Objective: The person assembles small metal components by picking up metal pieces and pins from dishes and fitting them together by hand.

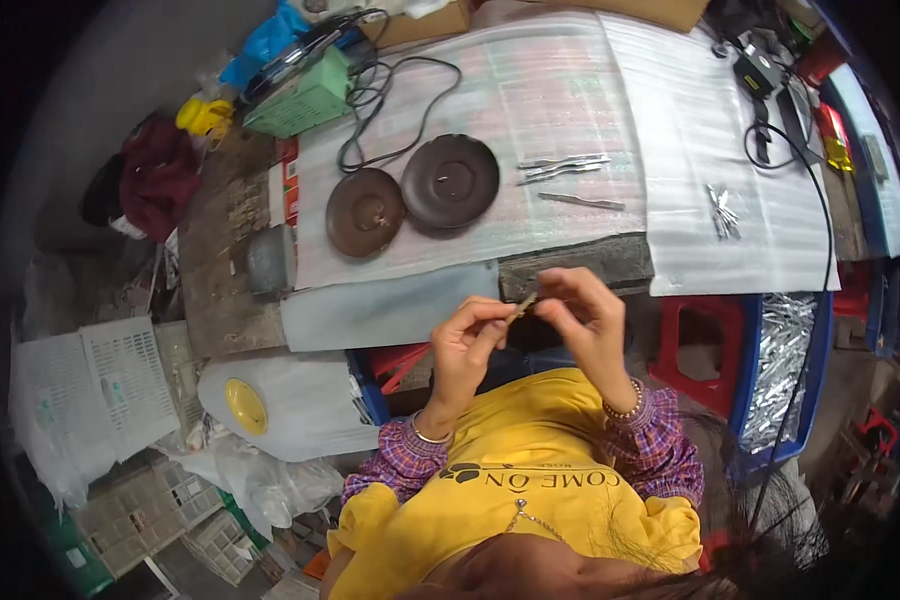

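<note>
Left hand (467,338), head view: thumb and fingertips pinching a small thin brownish piece (521,308). Right hand (585,308): fingers curled, thumb and fingertips at the upper end of the same piece; can't tell if they actually grip it or just sit beside it. Piece is held up between the two hands, in front of the yellow shirt (530,430), near the table's front edge, tilted with its upper end toward the right hand. Too small to make out detail on it.

Past the hands, bare dark wood (575,268) shows at the table edge, with a grey sheet (390,305) to its left. Table mostly covered by a foam sheet (550,90). On it: larger brown dish (480,170) and smaller brown dish (345,215), side by side, left of centre; three thin metal tools (582,201) lying roughly parallel, right of the dishes. Small pile of silver pieces (723,213) further right, on a whiter foam sheet (670,120).

Right side, below table level: blue bin (819,345) full of silver parts (782,365). Red stool (732,335) just left of it. Green box (305,95) at far left of table.
</note>
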`<state>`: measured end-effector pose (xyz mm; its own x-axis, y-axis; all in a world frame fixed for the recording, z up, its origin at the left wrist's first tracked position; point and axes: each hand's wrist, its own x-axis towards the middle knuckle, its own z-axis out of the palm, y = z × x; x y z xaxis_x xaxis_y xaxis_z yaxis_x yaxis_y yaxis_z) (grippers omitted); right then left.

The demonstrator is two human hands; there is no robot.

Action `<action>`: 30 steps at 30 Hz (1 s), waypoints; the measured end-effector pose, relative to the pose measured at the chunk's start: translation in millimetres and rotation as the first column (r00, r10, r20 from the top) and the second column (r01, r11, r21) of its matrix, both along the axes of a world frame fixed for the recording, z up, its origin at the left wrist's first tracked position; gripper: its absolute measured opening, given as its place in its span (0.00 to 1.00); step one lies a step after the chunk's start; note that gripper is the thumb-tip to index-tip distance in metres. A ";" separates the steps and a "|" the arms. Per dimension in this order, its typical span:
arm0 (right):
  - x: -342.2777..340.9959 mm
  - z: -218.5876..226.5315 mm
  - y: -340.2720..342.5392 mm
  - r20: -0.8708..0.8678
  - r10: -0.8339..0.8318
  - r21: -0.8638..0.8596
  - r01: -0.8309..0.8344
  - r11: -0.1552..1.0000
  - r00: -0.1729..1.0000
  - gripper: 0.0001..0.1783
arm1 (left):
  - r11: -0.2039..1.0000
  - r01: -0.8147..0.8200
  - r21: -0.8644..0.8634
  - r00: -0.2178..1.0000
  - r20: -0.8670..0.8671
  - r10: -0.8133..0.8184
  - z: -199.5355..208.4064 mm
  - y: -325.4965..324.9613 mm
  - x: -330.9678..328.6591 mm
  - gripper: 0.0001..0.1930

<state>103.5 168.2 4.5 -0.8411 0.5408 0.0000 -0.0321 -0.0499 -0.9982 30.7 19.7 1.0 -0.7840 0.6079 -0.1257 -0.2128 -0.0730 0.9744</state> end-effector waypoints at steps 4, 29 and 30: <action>2.9 -9.1 -12.9 -0.024 0.016 -0.017 -0.016 1.000 1.000 0.12 | 0.999 -0.020 -0.028 1.000 -0.009 0.019 3.2 8.7 4.5 0.05; 12.7 -20.2 -11.6 0.084 0.225 -0.664 -0.113 0.739 0.971 0.09 | 0.936 -0.127 0.330 0.946 0.324 0.014 2.7 -8.3 9.0 0.07; 11.4 -20.3 -13.2 0.062 0.234 -0.668 -0.134 0.732 0.970 0.10 | 0.936 -0.161 0.314 0.914 0.405 0.022 1.7 -11.2 8.0 0.07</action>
<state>114.8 155.0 -15.8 -0.8886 0.1992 -0.4132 0.1767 -0.6826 -0.7091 38.7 8.6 2.6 -0.7678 0.5962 -0.2345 -0.5453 -0.4159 0.7278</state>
